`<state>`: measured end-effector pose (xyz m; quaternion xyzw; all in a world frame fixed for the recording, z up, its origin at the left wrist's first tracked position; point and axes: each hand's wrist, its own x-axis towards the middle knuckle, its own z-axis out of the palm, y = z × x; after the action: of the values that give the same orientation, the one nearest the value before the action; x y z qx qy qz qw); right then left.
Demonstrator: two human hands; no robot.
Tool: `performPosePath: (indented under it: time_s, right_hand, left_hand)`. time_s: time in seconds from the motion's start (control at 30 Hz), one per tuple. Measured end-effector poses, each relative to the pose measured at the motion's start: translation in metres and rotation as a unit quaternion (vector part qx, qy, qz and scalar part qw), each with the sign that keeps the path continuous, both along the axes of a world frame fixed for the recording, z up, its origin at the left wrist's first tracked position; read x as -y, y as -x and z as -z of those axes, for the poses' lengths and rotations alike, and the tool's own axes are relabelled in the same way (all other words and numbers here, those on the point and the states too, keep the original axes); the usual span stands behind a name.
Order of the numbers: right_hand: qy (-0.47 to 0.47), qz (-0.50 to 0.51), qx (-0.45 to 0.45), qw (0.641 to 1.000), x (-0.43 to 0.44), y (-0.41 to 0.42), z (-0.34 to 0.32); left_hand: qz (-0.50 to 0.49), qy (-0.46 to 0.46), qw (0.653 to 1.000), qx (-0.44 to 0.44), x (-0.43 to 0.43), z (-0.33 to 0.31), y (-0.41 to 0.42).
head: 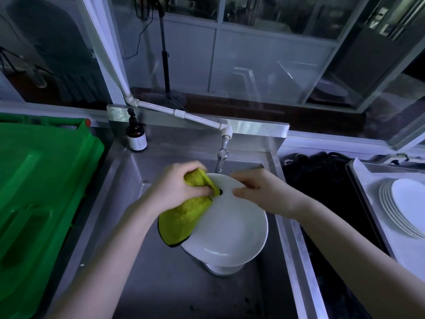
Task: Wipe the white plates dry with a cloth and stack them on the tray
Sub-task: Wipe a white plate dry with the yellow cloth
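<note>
Head view: your left hand (181, 186) is curled round the yellow-green terry cloth (184, 219), pressing it on the left edge of the round white ceramic plate (232, 226). Your right hand (257, 191) pinches the plate's far rim. The plate hangs tilted below both hands, far rim high, over the steel sink (149, 272), with more white dishes (220, 269) under it. The grey metal tray (370, 180) with stacked white plates (400, 210) lies right of your right hand, so that hand looks nearer for the carry.

cloth (181, 217): yellow-green, black edging
plate (232, 226): plain white
stacked plates (402, 208), right edge: white
bin lid (41, 192), left: bright green
bottle (136, 134): brown, white label
sink (161, 284): dull grey
</note>
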<state>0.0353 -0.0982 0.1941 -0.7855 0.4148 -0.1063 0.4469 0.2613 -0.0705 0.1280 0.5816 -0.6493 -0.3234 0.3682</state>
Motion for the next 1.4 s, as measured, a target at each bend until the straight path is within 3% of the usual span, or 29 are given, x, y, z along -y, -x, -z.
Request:
performPosePath:
  time_s: [0.07,0.13,0.23,0.37,0.43,0.5,0.57,0.67,0.77,0.83,0.93,1.03,1.1,1.2,1.3,1.33,1.4]
  right_hand:
    - [-0.022,0.016,0.021,0.999,0.003,0.001,0.003]
    - [-0.047,0.059,0.078,0.994,0.009,0.008,0.004]
    - [-0.099,0.167,0.193,0.962,0.016,0.014,0.005]
    - [-0.135,0.294,0.311,0.894,0.002,0.001,0.028]
    - [-0.189,0.297,0.341,0.872,-0.012,0.001,0.044]
    - [-0.226,0.263,0.337,0.875,-0.016,0.011,0.048]
    - [-0.208,0.231,0.288,0.906,-0.008,0.022,0.038]
    - [-0.066,0.175,0.169,0.968,0.01,0.021,0.014]
    - [0.096,0.087,-0.019,0.991,0.016,0.003,0.006]
    - [0.146,0.069,-0.073,0.984,0.013,-0.003,0.01]
    - [0.115,0.103,0.052,0.987,0.008,0.006,0.01]
    - [0.046,0.226,0.211,0.95,0.005,0.012,0.016]
    - [0.023,0.29,0.248,0.924,0.002,0.012,0.023]
    - [0.031,0.273,0.211,0.938,-0.002,0.015,0.028]
    - [0.089,0.148,0.085,0.981,-0.004,0.01,0.028]
    - [0.116,0.099,0.034,0.988,-0.005,0.005,0.03]
    - [0.129,0.061,0.013,0.99,-0.007,0.001,0.034]
  left_hand:
    - [-0.005,0.007,1.0,-0.01,0.002,-0.003,-0.001]
    - [-0.074,-0.008,0.99,-0.123,-0.001,0.004,-0.008]
    - [-0.233,-0.091,0.903,-0.35,-0.013,0.026,-0.005]
    - [-0.344,-0.153,0.8,-0.467,-0.019,0.04,0.022]
    - [-0.358,-0.149,0.786,-0.481,-0.017,0.038,0.021]
    - [-0.353,-0.142,0.811,-0.445,-0.015,0.034,0.013]
    - [-0.336,-0.119,0.846,-0.397,-0.015,0.028,0.007]
    - [-0.259,-0.062,0.924,-0.273,-0.016,0.013,0.006]
    - [-0.127,0.013,0.985,-0.114,-0.011,-0.003,0.012]
    - [-0.084,0.032,0.992,-0.084,-0.009,-0.011,0.013]
    - [-0.092,0.016,0.978,-0.187,-0.013,-0.01,0.01]
    - [-0.199,-0.037,0.92,-0.335,-0.019,0.003,0.014]
    - [-0.258,-0.08,0.885,-0.38,-0.022,0.011,0.017]
    - [-0.236,-0.085,0.921,-0.298,-0.021,0.013,0.013]
    - [-0.092,-0.026,0.986,-0.139,-0.015,-0.001,0.011]
    - [-0.038,-0.007,0.996,-0.08,-0.011,-0.006,0.014]
    - [0.024,0.012,0.999,-0.029,-0.008,-0.013,0.02]
